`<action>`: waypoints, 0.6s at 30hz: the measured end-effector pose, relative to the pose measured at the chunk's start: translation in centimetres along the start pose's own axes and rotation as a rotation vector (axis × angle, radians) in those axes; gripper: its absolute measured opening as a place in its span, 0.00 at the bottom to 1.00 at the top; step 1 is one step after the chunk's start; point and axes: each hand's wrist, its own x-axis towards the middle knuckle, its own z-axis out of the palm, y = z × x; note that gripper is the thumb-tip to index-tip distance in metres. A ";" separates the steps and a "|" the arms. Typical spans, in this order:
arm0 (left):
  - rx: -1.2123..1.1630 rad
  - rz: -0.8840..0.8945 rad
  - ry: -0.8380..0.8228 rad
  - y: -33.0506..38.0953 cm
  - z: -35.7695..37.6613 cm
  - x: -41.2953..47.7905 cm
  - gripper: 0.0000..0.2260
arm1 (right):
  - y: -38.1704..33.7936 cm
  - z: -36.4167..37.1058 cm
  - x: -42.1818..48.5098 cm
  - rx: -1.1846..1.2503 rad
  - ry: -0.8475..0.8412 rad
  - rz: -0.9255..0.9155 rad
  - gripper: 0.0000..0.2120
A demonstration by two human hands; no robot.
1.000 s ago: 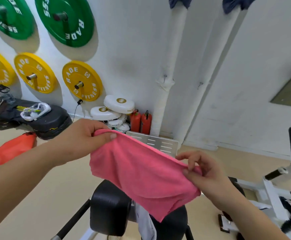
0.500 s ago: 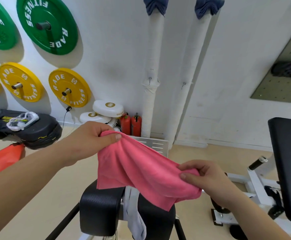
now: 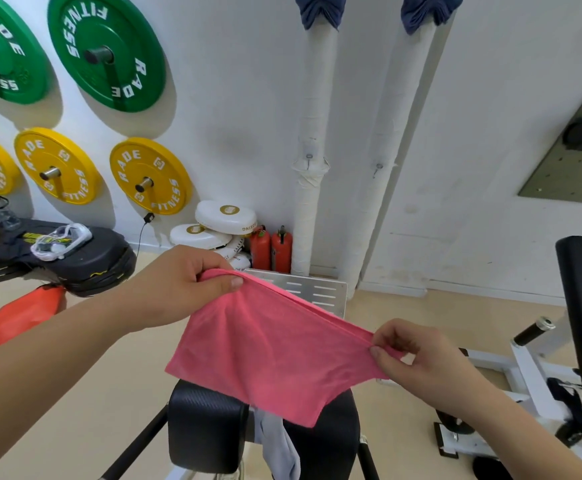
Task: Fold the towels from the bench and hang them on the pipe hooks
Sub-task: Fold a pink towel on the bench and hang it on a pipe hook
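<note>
A pink towel (image 3: 269,351), folded over, hangs stretched in the air between my two hands. My left hand (image 3: 178,285) grips its upper left corner. My right hand (image 3: 417,358) pinches the upper right corner between thumb and fingers. Under the towel is the black padded bench (image 3: 206,424), with a grey towel (image 3: 279,445) draped over it. Two white wrapped pipes (image 3: 312,133) run up the wall ahead, each with a small hook (image 3: 308,157) at mid height. Two dark blue towels (image 3: 320,10) hang at the top of the pipes.
Green and yellow weight plates (image 3: 106,53) hang on the wall at left. White boxing pads (image 3: 225,216) and two red extinguishers (image 3: 270,245) stand at the pipe base. A black stack (image 3: 85,258) and an orange bag (image 3: 23,313) lie left; a white-framed machine (image 3: 525,368) stands right.
My hands have pulled the pink towel's top edge taut, and the right hand now pinches its corner with fingers raised. The view has shifted slightly to the left.
</note>
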 end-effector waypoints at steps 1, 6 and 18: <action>0.020 0.011 -0.013 -0.2 -0.1 0.0 0.09 | 0.1 0.1 0.1 -0.019 -0.016 -0.017 0.09; 0.077 -0.014 -0.085 -2.5 -0.8 0.1 0.05 | 1.6 0.9 1.1 -0.268 -0.064 -0.114 0.10; 0.202 -0.024 -0.037 -10.0 -1.2 5.8 0.03 | 1.1 3.1 11.4 -0.368 -0.088 -0.064 0.12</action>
